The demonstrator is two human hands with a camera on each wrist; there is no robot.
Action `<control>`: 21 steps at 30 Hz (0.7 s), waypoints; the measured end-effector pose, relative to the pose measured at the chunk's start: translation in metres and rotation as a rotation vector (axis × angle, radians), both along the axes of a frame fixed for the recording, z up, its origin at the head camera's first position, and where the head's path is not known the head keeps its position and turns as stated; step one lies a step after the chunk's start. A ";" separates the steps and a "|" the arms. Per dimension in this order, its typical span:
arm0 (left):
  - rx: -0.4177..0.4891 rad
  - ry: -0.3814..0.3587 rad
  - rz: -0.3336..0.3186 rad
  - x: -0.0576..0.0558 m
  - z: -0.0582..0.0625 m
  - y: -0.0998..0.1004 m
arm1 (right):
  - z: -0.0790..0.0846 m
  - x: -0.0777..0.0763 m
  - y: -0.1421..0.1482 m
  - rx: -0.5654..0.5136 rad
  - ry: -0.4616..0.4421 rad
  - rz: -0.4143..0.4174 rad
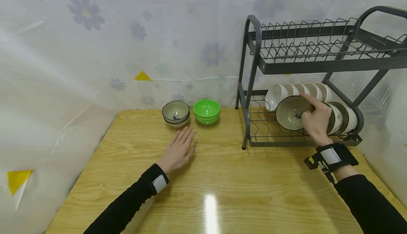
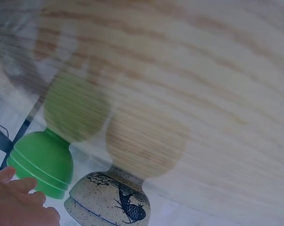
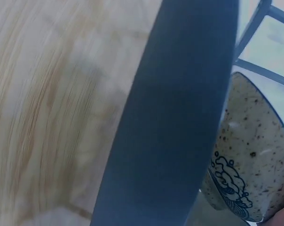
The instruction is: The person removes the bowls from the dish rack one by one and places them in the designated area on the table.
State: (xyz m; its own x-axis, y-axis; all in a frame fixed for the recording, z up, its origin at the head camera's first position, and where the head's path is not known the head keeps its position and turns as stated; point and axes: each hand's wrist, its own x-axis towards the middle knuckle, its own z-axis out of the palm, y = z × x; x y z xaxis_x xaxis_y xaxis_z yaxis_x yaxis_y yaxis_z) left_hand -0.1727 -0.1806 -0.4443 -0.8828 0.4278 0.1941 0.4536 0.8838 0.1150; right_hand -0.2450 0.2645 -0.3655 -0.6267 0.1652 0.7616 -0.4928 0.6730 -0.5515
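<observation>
1. Leave the stacked speckled bowls (image 1: 176,112) undisturbed at the back of the table (image 1: 241,177); your left fingertips lie just in front of them, so a careless sweep could nudge the stack.
2. Your left hand (image 1: 178,152) holds nothing: palm down, the fingers are straight and slightly fanned, the thumb out to the side. The arm reaches forward from the lower left. Whether the palm touches the wood, you cannot tell from these views.
3. The green bowls (image 1: 206,110), also nested, stand upright just beside the speckled stack; give them the same room.
4. In the lower tier of the rack (image 1: 278,144), white bowls (image 1: 290,89) stand on edge in a row behind your work. Mind their rims, as a knock would probably chip something.
5. The speckled bowl in your grip (image 1: 292,113) is in this tier, tipped so its mouth faces you. Best to guide it slowly, in line with the wires, and loosen your hold only once it is steady.
6. Your right hand (image 1: 319,119) pinches that bowl at its right side, index finger stretched along the rim. The forearm comes in from the lower right, over the rack's front rail.
7. Guard your knuckles against the dark-rimmed bowls (image 1: 344,119) on edge at the right end.
</observation>
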 end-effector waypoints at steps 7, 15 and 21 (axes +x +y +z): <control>-0.003 -0.016 0.008 -0.001 -0.001 0.000 | 0.004 0.004 -0.002 -0.196 -0.189 -0.001; 0.012 -0.010 0.006 0.000 0.000 0.000 | 0.008 0.003 0.001 -0.538 -0.356 0.075; 0.012 -0.009 0.003 0.000 0.002 -0.001 | 0.015 0.008 -0.004 -0.681 -0.413 0.140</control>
